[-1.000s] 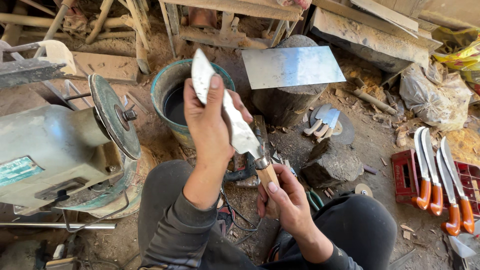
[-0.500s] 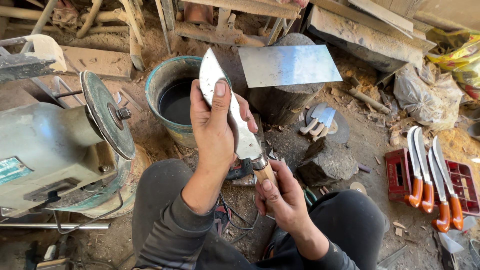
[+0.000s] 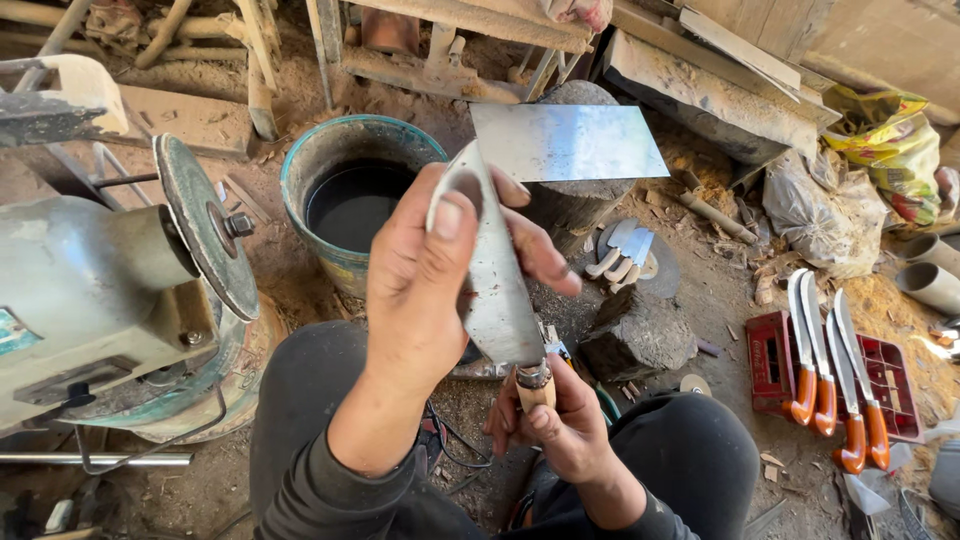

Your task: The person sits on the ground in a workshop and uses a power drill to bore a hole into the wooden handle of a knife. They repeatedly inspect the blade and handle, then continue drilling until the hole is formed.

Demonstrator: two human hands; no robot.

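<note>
Centrally, one knife [image 3: 495, 275]: broad steel blade, pale wooden handle with a metal collar, held upright over the person's lap. Left hand [image 3: 425, 285]: fingers wrapped behind the blade, thumb pressed flat near its rounded tip. Right hand [image 3: 560, 425]: fingers closed round the handle below the collar. Just beyond the blade, a round bucket [image 3: 345, 190] of dark liquid. At left, a bench grinder [image 3: 110, 290] with a grey disc facing the person. Behind the knife, a flat steel sheet [image 3: 570, 140] lying on a stump. Right of the knees, a dark block [image 3: 640, 335], possibly stone or wood. Further right, a red crate [image 3: 775, 360] bearing four finished knives [image 3: 830, 370] with orange handles, blades pointing away. Ground: dirt, wood scraps.
</note>
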